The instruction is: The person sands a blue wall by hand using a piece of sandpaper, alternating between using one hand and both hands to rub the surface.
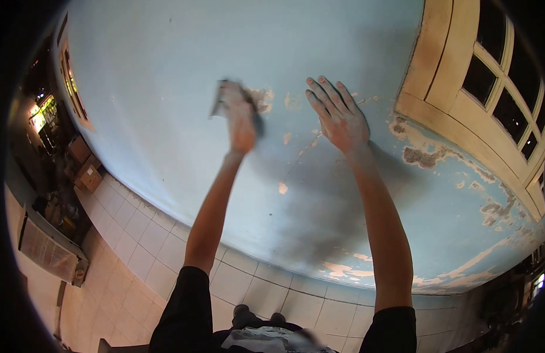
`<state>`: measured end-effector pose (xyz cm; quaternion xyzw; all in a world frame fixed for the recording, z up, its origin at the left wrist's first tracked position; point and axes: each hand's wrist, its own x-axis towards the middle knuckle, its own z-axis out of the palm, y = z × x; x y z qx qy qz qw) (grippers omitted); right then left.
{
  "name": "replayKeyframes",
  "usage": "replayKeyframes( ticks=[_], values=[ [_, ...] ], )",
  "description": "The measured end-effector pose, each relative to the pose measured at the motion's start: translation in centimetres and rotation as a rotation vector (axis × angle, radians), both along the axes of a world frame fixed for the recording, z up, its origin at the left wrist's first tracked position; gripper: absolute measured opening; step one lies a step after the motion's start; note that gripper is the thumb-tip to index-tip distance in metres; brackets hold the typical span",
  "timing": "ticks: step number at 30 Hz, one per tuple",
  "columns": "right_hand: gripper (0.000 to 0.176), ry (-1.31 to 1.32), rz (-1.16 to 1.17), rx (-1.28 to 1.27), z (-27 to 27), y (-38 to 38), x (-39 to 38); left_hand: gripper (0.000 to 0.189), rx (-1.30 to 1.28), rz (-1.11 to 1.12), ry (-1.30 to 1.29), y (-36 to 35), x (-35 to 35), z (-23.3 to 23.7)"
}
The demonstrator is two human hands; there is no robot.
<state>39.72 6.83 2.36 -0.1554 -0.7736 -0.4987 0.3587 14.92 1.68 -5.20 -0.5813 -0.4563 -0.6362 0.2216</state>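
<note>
A pale blue wall [166, 147] with flaking paint fills the view in front of me. My left hand [240, 120], smeared by motion, is against the wall and holds a dark, thin, flat sheet [216, 106] that looks like sandpaper. Most of that sheet is hidden under the fingers. Just right of this hand is a chipped beige patch [262, 100]. My right hand [342, 120] lies flat on the wall with fingers stretched out, holding nothing. Whitish dust coats both hands. Small bare spots and a thin crack run between them.
A cream door or window frame [428, 76] with dark panes borders the wall at right. Rough, crumbling plaster [422, 157] lies below it. Light floor tiles [160, 226] run along the wall's foot. Cardboard boxes [88, 176] stand at far left.
</note>
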Motion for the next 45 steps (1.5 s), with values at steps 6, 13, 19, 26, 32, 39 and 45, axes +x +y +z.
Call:
replayKeyframes(
  ticks=[6, 13, 19, 26, 32, 39, 45],
  values=[
    [0.046, 0.002, -0.01, 0.002, 0.0, -0.1, 0.0, 0.069, -0.029, 0.148, -0.059, 0.4, 2.9, 0.0],
    [0.045, -0.003, -0.005, 0.006, 0.1, -0.1, 0.1, 0.066, -0.002, 0.18, -0.066, -1.0, 0.7, 1.3],
    [0.044, 0.003, -0.003, -0.037, 0.0, -0.4, 0.1, 0.06, -0.122, -0.067, 0.152, -0.3, 4.9, -1.5],
    [0.044, 0.014, 0.012, -0.003, 0.1, -0.1, 0.1, 0.061, 0.045, 0.212, -0.304, -0.5, -1.7, 4.0],
    [0.041, 0.015, 0.032, -0.049, 0.2, -0.7, 0.1, 0.055, -0.278, 0.241, 0.499, -1.5, 3.2, 0.1],
    [0.042, 0.019, 0.03, -0.09, 0.3, -1.0, 0.2, 0.056, -0.017, 0.351, 0.196, -0.4, 0.4, 4.1],
    [0.04, 0.044, 0.028, -0.078, 0.2, -0.8, 0.1, 0.049, -0.159, 0.313, 0.77, -0.6, 2.0, 1.2]
  ],
)
